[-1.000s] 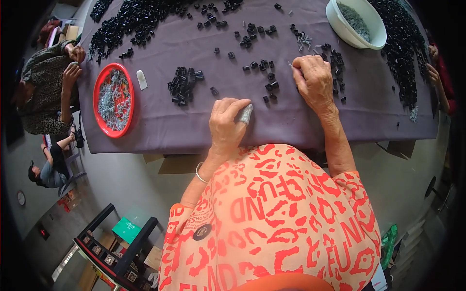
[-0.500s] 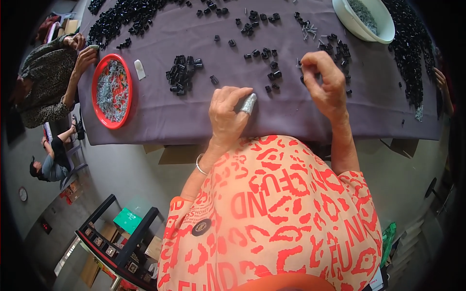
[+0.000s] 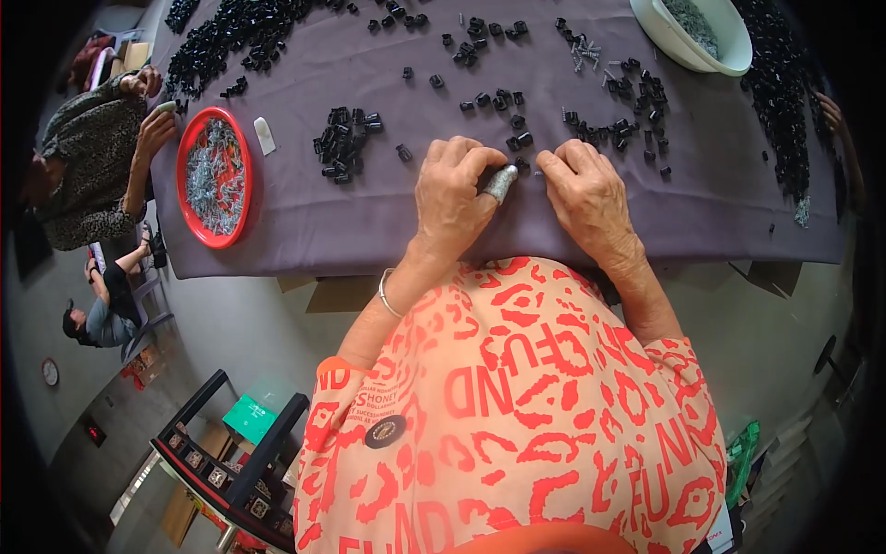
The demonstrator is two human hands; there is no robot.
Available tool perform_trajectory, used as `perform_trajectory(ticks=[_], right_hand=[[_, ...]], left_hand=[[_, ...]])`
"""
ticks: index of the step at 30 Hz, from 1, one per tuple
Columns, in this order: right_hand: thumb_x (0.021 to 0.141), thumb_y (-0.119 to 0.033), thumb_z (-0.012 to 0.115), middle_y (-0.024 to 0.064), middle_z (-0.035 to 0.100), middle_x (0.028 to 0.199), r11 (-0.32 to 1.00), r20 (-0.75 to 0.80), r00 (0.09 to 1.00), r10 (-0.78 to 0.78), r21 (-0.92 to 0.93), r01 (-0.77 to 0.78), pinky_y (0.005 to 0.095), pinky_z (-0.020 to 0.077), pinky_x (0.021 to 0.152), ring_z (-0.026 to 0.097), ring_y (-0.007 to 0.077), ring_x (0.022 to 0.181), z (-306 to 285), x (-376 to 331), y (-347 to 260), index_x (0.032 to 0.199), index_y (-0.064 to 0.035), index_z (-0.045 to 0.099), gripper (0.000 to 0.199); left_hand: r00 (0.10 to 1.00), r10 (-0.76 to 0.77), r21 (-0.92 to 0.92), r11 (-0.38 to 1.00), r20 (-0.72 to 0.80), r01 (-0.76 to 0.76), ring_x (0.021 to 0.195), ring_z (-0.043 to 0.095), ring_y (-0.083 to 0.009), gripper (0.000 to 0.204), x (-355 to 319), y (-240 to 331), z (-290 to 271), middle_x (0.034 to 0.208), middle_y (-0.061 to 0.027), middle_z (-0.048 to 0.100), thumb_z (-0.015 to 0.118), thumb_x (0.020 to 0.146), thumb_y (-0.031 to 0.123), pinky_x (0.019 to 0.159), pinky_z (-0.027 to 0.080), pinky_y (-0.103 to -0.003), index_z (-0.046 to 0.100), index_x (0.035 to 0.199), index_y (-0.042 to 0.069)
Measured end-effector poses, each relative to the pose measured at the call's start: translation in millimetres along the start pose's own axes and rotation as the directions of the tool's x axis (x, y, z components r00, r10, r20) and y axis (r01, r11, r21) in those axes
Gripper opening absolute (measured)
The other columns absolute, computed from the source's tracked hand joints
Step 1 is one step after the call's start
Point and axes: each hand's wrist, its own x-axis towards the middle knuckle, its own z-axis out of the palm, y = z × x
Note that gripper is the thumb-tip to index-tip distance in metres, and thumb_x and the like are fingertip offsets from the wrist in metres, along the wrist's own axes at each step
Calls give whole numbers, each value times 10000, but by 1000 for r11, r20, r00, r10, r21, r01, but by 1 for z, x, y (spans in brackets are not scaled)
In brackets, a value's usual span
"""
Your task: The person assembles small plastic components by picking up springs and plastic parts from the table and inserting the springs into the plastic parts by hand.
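Note:
My left hand (image 3: 452,194) is over the near part of the cloth, fingers curled and pressed together. A silver-grey wrap (image 3: 500,183) covers its thumb; whatever it pinches is hidden. Just to its right, my right hand (image 3: 591,198) pinches what looks like a small metal spring (image 3: 539,173), its tip pointing toward the left hand. Between and beyond the hands lie small black plastic parts (image 3: 520,141). More black parts (image 3: 637,92) and loose metal springs (image 3: 583,54) are scattered past my right hand.
A red dish (image 3: 247,185) of small metal pieces and a white flat piece (image 3: 265,136) are at left, near a black cluster (image 3: 341,143). A pale bowl (image 3: 734,57) of metal pieces stands far right. Large black heaps line the back. Another person's hand (image 3: 157,134) is at left.
My right hand has come left and nearer from among the scattered black parts. My left hand has moved right and slightly farther away, so the two are now close together.

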Motion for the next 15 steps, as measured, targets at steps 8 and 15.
perform_trajectory(ticks=[8, 15], right_hand=[[749, -23, 649, 53, 528, 830, 1000, -149, 989, -12, -14, 10, 333, 423, 664, 545, 215, 787, 14, -5, 3, 920, -59, 590, 185], [734, -51, 672, 35, 530, 839, 999, -165, 986, 15, 50, -7, 338, 396, 669, 537, 209, 785, 10, -4, -2, 916, -75, 592, 200]], left_hand=[[997, 17, -2, 1000, -77, -18, 798, 529, -245, 215, -5, 1, 6, 846, -46, 574, 722, 643, 46, 705, 441, -354, 616, 827, 82], [999, 17, -45, 999, -37, -19, 801, 529, -249, 246, 1, 7, -4, 861, -49, 574, 724, 650, 60, 709, 444, -356, 626, 874, 95]])
